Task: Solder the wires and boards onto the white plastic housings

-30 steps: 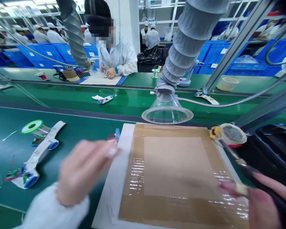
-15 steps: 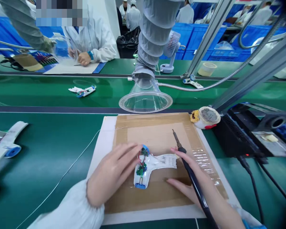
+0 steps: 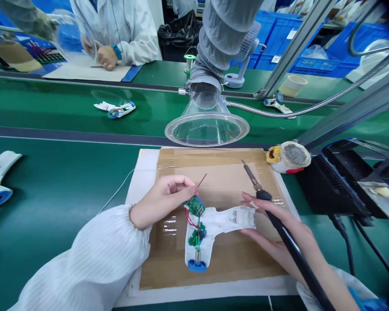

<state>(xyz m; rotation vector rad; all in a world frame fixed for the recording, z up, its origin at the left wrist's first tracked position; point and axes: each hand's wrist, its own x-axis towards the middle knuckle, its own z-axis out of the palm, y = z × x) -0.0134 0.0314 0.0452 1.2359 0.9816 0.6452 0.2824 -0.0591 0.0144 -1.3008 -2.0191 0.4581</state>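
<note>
A white plastic housing half (image 3: 210, 224), shaped like a T, lies on brown cardboard with its handle pointing right. A green circuit board (image 3: 195, 206) sits at its upper end, and a smaller green board (image 3: 197, 235) with red and green wires lies below. At the bottom end is a blue cap (image 3: 197, 265). My left hand (image 3: 170, 196) pinches a thin red wire (image 3: 202, 179) at the upper board's edge; its fingertips partly hide the contact. In my right hand (image 3: 275, 229) is a soldering iron (image 3: 278, 224), tip up and away from the boards. My right fingers also reach the housing's handle end.
A clear fume hood (image 3: 207, 128) hangs beyond the cardboard (image 3: 168, 276). To the right stand a black soldering station (image 3: 314, 185) and a tape roll (image 3: 293, 156) with yellow sponge. Another housing (image 3: 0, 177) lies left. A co-worker's hand (image 3: 106, 57) is across the green conveyor (image 3: 155, 119).
My left hand has gone from resting over the housing's upper end to pinching the red wire. The upper board now shows its green face. My right fingers have closed in on the handle end.
</note>
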